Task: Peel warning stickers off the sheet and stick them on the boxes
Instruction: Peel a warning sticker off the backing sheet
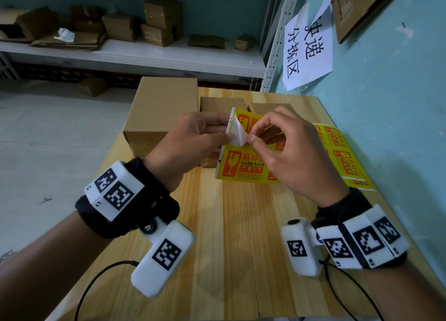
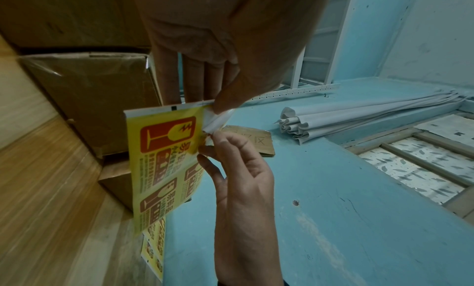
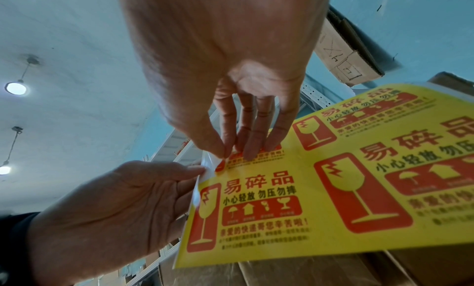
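Fingers (image 1: 261,127) of the right hand (image 1: 289,152) pinch a peeled corner of the yellow fragile-sticker sheet (image 1: 243,166); left hand (image 1: 183,142) pinches its white backing edge.

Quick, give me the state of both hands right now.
Left hand: pinching the sticker sheet at its white backing corner.
Right hand: pinching the lifted sticker corner, peeling it.

A wooden table (image 1: 231,236) carries cardboard boxes (image 1: 161,113) at its far end and a strip of yellow stickers (image 1: 342,152) along its right edge.
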`<state>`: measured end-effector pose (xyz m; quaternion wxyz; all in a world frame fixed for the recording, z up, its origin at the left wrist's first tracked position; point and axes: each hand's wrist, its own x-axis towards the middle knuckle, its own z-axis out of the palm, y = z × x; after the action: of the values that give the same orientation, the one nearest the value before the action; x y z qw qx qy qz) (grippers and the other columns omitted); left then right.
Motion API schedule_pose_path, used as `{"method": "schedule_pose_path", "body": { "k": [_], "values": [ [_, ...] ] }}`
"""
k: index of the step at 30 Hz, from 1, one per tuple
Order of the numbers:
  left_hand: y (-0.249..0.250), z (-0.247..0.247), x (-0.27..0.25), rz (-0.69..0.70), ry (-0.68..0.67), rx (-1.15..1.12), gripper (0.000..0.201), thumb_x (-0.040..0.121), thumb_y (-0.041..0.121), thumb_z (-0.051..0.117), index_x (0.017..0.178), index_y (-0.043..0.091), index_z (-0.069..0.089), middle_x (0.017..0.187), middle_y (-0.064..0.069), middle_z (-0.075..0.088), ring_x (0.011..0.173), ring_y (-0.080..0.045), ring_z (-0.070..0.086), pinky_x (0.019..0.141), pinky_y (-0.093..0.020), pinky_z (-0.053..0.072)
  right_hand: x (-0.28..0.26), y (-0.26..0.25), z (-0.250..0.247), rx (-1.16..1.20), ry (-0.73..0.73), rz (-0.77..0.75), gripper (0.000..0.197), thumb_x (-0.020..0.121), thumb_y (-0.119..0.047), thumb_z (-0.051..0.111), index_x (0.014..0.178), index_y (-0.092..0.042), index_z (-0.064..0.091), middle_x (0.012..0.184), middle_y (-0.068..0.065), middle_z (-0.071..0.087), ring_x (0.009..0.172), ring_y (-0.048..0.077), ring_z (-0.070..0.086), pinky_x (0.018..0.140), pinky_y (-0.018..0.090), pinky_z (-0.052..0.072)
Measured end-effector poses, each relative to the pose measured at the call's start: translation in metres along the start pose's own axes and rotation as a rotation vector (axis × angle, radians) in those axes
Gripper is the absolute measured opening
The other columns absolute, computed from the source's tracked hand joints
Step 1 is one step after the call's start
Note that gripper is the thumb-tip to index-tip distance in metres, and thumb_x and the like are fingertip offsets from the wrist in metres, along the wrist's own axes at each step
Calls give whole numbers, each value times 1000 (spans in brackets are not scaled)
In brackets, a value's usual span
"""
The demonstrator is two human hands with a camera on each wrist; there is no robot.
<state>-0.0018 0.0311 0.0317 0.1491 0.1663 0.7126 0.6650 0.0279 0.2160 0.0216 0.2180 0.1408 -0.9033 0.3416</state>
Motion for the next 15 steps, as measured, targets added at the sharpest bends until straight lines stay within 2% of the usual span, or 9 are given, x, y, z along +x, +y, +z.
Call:
{"method": "schedule_pose_path", "body": {
  "k": [7, 15],
  "values": [
    [0, 0, 0, 6, -6, -5, 21, 97, 5, 52, 107, 14, 69, 95, -2, 77, 87, -15, 74, 71, -21, 58, 0, 0, 0, 7, 1, 3, 6, 91, -18, 71, 87, -14, 67, 93, -2, 58, 84, 12, 62, 75, 28, 51],
    [0, -1, 0, 14, -3, 4, 22, 97, 5, 53, 109, 14, 68, 96, -2, 77, 86, -15, 74, 70, -21, 58, 1, 2, 0, 14, 9, -4, 8, 90, -19, 71, 86, -15, 66, 92, -1, 59, 83, 13, 63, 76, 33, 53]
  ]
}}
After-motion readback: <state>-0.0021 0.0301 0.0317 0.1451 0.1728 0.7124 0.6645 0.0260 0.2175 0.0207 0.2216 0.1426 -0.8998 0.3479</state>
